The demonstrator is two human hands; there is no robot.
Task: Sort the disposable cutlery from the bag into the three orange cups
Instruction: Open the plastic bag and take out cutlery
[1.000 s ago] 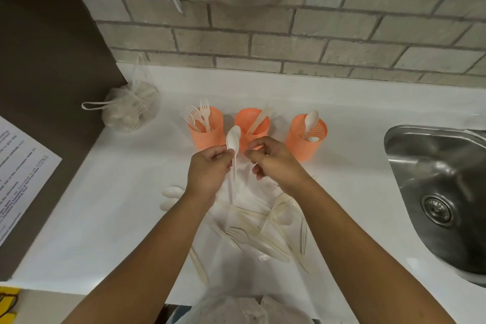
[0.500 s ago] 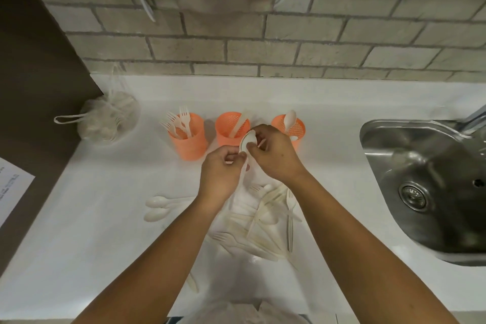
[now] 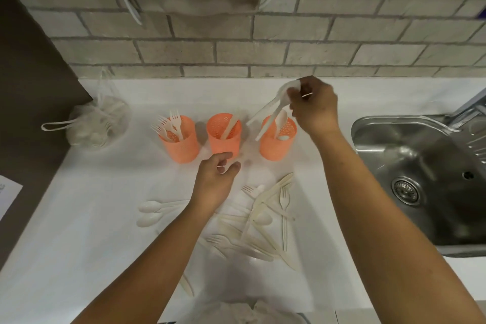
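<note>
Orange mesh cups stand in a row: left cup (image 3: 181, 144), middle cup (image 3: 223, 137), right cup (image 3: 276, 147). The left hand (image 3: 214, 181) hovers just before the middle cup, fingers loosely curled around nothing. The right hand (image 3: 314, 108) pinches blurred white spoons (image 3: 273, 110) by the bowl end, and their handles slant down towards the right cup, below and left of that hand. Loose cutlery (image 3: 265, 218) lies between the forearms. The bag (image 3: 100, 123) sits far left of the left hand.

- Steel sink (image 3: 368, 123), with 1 round drain (image 3: 405, 190), sits in the white counter (image 3: 79, 244).
- Tap (image 3: 470, 105) rises at the sink's far right.
- Brick wall (image 3: 342, 34) runs behind the sink.
- Paper sheet (image 3: 8, 197) lies far left of it.
</note>
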